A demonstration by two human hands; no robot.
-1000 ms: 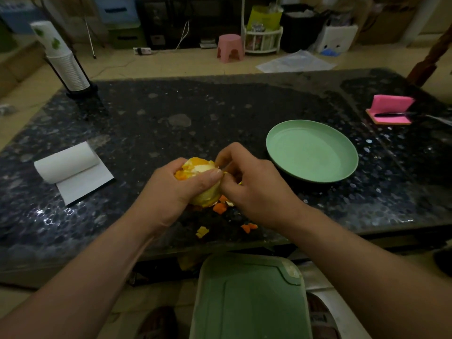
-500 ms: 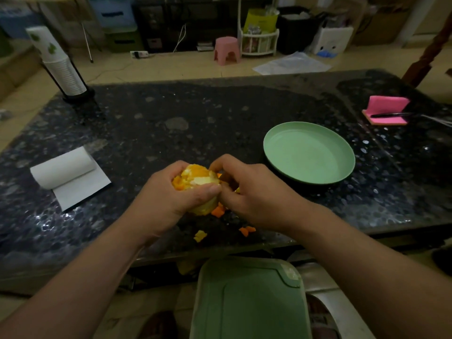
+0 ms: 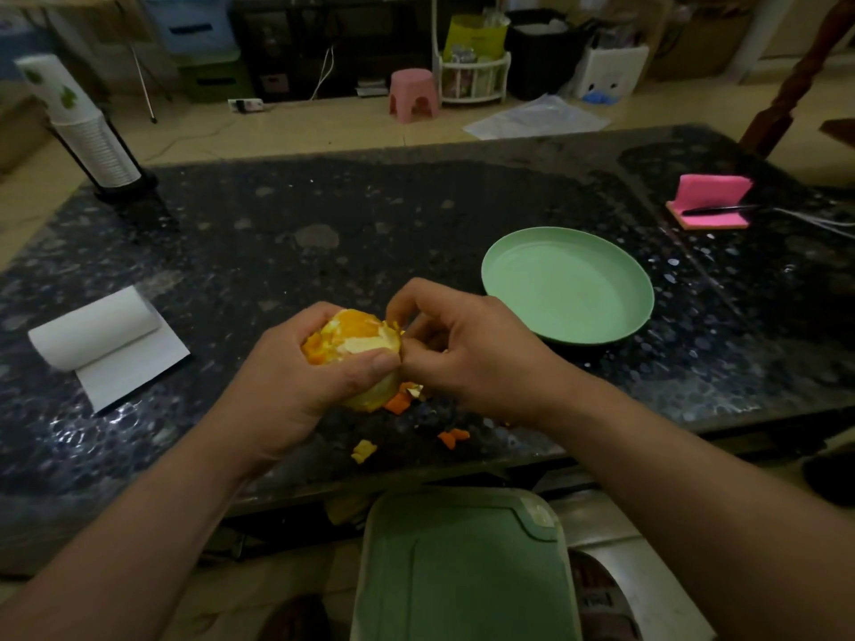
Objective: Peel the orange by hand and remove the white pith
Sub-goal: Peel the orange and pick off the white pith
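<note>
A partly peeled orange [image 3: 354, 340] sits just above the near edge of the dark stone table [image 3: 416, 224], showing orange flesh and patches of white pith. My left hand [image 3: 296, 386] grips it from the left, thumb across its front. My right hand [image 3: 462, 358] is against the orange's right side, with fingertips pinching a strip of peel at the top right. Small torn peel bits [image 3: 451, 437] lie on the table under and in front of the hands.
An empty green plate [image 3: 566, 289] stands right of the hands. A paper towel roll [image 3: 99, 335] lies at the left, a cup stack [image 3: 88, 131] at the far left, pink sticky notes with a pen [image 3: 710, 203] at the far right. A green bin lid [image 3: 462, 571] is below the table edge.
The orange has been turned a little in my left hand. My right fingers have shifted up to the top right of the fruit and pinch peel there.
</note>
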